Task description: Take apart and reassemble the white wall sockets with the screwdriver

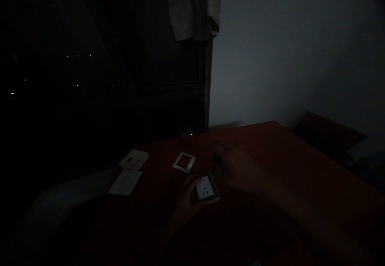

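My left hand grips a wall socket by its left side and near edge, thumb in front and fingers behind. The socket has a white face with dark slots, and a dark border surrounds that face. My right hand is closed round the dark handle of a screwdriver. Its thin shaft points down to the right side of the socket's border; whether the tip sits in a screw is too dark to tell. Beyond the socket lies a white square frame with an open middle.
On the reddish table, a flat white plate and a pale piece with a dark slot lie at the left. A dark window and hanging cloth are behind, beside a pale wall.
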`<state>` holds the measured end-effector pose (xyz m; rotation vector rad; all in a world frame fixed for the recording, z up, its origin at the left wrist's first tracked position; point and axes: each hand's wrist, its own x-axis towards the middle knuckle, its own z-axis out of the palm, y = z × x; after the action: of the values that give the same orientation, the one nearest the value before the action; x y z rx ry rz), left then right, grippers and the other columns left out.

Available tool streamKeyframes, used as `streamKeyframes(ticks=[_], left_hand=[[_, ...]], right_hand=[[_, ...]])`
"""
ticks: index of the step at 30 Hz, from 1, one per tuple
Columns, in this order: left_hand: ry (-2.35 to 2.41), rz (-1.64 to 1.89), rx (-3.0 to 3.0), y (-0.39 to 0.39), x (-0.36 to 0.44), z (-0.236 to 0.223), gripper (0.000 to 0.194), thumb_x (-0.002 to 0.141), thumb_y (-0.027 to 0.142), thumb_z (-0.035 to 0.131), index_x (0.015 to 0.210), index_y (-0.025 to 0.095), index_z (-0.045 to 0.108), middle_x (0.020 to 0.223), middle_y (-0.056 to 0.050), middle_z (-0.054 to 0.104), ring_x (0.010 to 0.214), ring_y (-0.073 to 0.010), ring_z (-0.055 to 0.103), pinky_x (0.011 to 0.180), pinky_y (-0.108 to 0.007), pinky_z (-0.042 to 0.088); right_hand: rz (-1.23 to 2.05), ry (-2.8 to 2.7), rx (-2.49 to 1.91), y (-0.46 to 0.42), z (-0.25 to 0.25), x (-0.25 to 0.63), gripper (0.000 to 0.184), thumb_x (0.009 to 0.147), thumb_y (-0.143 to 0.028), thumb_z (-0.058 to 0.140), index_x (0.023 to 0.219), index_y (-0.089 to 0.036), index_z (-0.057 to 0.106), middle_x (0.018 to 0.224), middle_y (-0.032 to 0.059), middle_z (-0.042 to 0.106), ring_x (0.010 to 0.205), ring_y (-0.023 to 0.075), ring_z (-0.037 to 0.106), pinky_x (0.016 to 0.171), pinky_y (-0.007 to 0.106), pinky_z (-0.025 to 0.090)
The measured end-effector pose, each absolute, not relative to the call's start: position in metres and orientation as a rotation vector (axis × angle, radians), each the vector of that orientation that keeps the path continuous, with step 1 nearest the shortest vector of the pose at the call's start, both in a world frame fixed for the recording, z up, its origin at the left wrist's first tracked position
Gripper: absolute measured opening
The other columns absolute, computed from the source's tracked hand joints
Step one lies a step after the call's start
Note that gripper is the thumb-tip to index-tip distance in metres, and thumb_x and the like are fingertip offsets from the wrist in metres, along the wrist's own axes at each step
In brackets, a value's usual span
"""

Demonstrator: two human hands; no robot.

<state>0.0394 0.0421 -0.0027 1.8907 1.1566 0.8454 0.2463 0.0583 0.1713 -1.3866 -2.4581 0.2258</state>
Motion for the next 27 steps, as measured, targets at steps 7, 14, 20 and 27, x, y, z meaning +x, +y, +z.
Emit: streamKeyframes(ticks=[7, 14, 20, 27], left_hand=[[1.137, 0.859, 1.914, 0.0425, 0.0400, -0.0027, 0.058, 0.073, 0.033, 0.071, 0.127, 0.028, 0.050, 0.138, -0.008, 0.042, 0.128, -0.0296, 0.040, 0.105, -0.045, 0.038], [1.133, 0.846, 1.933, 0.0433, 0.0375, -0.0050, 0.059, 0.074, 0.031, 0.071, 0.129, 0.029, 0.049, 0.140, -0.007, 0.041, 0.129, -0.0289, 0.040, 0.106, -0.045, 0.036], [1.143, 0.842, 1.909, 0.0420, 0.0399, -0.0011, 0.056, 0.074, 0.029, 0.071, 0.127, 0.028, 0.051, 0.139, -0.008, 0.043, 0.128, -0.0284, 0.042, 0.105, -0.044, 0.038], [1.139, 0.858, 1.891, 0.0415, 0.0400, -0.0009, 0.061, 0.073, 0.031, 0.072, 0.130, 0.029, 0.049, 0.139, -0.007, 0.042, 0.128, -0.0285, 0.041, 0.105, -0.043, 0.038]], right_hand=[[0.023, -2.431, -1.563, 0.0564, 0.1696, 0.2403, 0.027, 0.095, -0.035, 0.040, 0.117, -0.022, 0.050, 0.103, 0.0082, 0.065, 0.079, 0.0216, 0.065, 0.059, 0.029, 0.039], [0.179, -2.461, -1.444, 0.0554, 0.1706, 0.2410, 0.038, 0.088, -0.023, 0.048, 0.126, -0.021, 0.043, 0.112, 0.0079, 0.064, 0.083, 0.0200, 0.065, 0.062, 0.028, 0.041], [0.076, -2.404, -1.563, 0.0564, 0.1675, 0.2423, 0.032, 0.093, -0.031, 0.042, 0.122, -0.020, 0.046, 0.110, 0.0103, 0.064, 0.085, 0.0226, 0.065, 0.065, 0.030, 0.043], [0.147, -2.401, -1.492, 0.0572, 0.1644, 0.2440, 0.033, 0.092, -0.029, 0.045, 0.125, -0.021, 0.046, 0.109, 0.0088, 0.065, 0.081, 0.0195, 0.065, 0.063, 0.028, 0.042]])
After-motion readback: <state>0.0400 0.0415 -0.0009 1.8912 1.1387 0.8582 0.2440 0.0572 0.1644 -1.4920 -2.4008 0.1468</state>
